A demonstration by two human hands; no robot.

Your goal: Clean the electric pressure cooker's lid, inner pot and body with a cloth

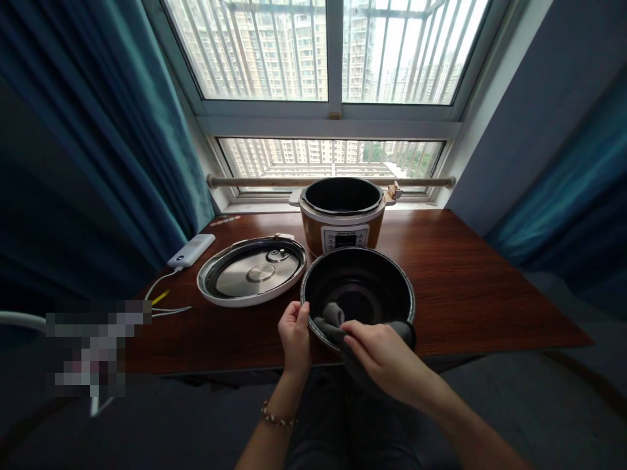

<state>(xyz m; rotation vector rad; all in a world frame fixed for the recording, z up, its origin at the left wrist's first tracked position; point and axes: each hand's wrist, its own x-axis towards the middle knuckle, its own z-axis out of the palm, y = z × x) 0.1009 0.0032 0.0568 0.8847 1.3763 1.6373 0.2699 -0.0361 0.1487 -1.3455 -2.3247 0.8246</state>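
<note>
A black inner pot [362, 267] with a speckled rim stands near the table's front edge. My left hand [295, 329] pinches the pot's rim on its left side, a beaded bracelet on the wrist. In my right hand [385, 356] is a grey cloth [333, 326], draped over the pot's near rim and partly inside it. Behind the pot sits the brown and white electric pressure cooker [343, 219], its top uncovered and its inside dark. To the left, the cooker's round lid [255, 271] lies with its metal underside facing up.
A white power bank [192, 251] with a white cable [161, 281] lies at the table's left, near a yellow strip [160, 297]. Blue curtains [122, 117] hang on both sides. A rail [274, 182] crosses the window behind the wooden table [465, 281].
</note>
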